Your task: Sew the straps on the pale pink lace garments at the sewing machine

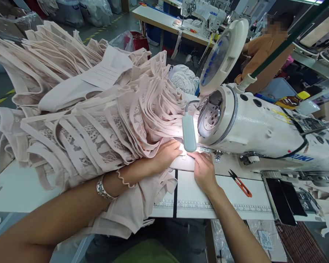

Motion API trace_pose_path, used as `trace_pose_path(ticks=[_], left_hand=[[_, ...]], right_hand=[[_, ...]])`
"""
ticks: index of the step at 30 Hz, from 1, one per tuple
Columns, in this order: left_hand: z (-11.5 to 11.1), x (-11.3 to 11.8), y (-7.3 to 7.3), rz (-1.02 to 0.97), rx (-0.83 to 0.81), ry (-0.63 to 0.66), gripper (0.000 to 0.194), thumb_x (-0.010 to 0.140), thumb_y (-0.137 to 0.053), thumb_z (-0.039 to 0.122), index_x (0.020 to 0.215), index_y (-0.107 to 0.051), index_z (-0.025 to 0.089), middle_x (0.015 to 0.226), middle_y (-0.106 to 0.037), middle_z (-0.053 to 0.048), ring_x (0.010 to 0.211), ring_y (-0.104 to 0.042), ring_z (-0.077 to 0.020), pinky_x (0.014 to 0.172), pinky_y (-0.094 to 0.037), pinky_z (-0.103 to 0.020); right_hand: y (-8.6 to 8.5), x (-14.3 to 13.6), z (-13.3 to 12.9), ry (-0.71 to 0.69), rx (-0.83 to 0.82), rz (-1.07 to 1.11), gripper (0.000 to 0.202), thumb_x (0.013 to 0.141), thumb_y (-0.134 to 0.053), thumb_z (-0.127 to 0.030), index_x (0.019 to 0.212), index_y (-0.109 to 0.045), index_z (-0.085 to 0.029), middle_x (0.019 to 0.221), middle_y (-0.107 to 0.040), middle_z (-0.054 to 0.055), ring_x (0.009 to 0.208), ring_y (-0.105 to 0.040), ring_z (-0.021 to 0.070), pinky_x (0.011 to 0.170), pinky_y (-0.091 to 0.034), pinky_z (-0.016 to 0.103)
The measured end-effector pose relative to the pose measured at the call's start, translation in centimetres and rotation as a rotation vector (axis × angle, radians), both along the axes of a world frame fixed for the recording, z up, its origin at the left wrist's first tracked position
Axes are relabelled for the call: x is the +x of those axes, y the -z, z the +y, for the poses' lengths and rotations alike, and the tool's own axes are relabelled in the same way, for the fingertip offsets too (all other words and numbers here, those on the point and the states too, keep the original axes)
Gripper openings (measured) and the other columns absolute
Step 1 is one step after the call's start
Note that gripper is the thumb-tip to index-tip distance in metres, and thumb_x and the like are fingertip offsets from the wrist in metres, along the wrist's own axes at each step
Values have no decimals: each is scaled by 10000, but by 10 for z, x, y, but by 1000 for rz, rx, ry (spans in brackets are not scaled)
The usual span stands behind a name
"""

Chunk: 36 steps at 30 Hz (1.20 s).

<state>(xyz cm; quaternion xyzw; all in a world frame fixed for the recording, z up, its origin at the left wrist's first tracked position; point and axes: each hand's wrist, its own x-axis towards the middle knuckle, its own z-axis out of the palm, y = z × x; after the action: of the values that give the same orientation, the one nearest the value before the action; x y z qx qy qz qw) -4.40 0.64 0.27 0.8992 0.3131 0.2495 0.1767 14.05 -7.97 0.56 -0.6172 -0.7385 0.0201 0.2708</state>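
My left hand [166,156] is at the sewing machine's needle area, fingers bent together on the edge of a pale pink lace garment [178,140]. Close by on the right, my right hand [204,171] has its fingertips pressed together at a small white piece of cloth [183,153], perhaps a label. Both hands rest just below the head of a white sewing machine [235,113]. A lit lamp with a pale green casing [189,133] hangs over the fingertips and hides part of the needle. Under my left forearm, more pink fabric [128,212] drapes over the table's front edge.
A large stack of pink lace garments [98,135] fills the left side. Orange thread snips [240,183] lie right of my right hand. A ruler strip [186,205] runs along the front edge. Another person [265,54] sits behind the machine, near a second sewing machine [205,14].
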Motion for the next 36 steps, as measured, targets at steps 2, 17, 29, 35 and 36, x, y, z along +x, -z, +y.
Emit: trace_pose_path(ticks=[2,17,29,35,36], left_hand=[[1,2,3,42,-23,-18,252,1019,-391,245,1001,-635,190,993,-622,-44,925,-558,-187,835,-478,-308],[-2,-6,6,169,333,232,247,1016,-438,130,958,-673,178,910,-674,-30,882,-552,-168,729,-346,-319],[-6,-9,-1,116,443,189,313,1021,-376,109,880,-653,141,823,-634,-39,787,-527,-164,723,-388,-297],[-7,-6,4,81,483,139,342,1010,-375,98,782,-625,146,767,-595,-42,756,-510,-170,718,-404,-279],[-8,-5,4,88,481,135,335,1003,-384,91,766,-614,147,760,-588,-42,751,-506,-171,717,-405,-279]], right_hand=[[2,1,0,19,10,-22,440,916,-308,-80,1112,-682,-202,1044,-730,73,1016,-629,211,935,-478,383],[-5,-12,-1,-106,326,-364,175,942,-565,-134,790,-619,-203,706,-689,-9,732,-611,141,859,-404,299],[-7,-8,0,10,212,39,163,922,-582,-194,791,-672,-231,736,-721,-12,709,-638,147,762,-484,288],[-10,-6,-4,-53,219,-28,217,911,-533,-141,908,-731,-229,833,-768,11,776,-681,162,772,-474,302],[-9,-5,-4,-61,219,-33,250,898,-517,-124,926,-741,-231,848,-771,12,791,-685,164,776,-475,307]])
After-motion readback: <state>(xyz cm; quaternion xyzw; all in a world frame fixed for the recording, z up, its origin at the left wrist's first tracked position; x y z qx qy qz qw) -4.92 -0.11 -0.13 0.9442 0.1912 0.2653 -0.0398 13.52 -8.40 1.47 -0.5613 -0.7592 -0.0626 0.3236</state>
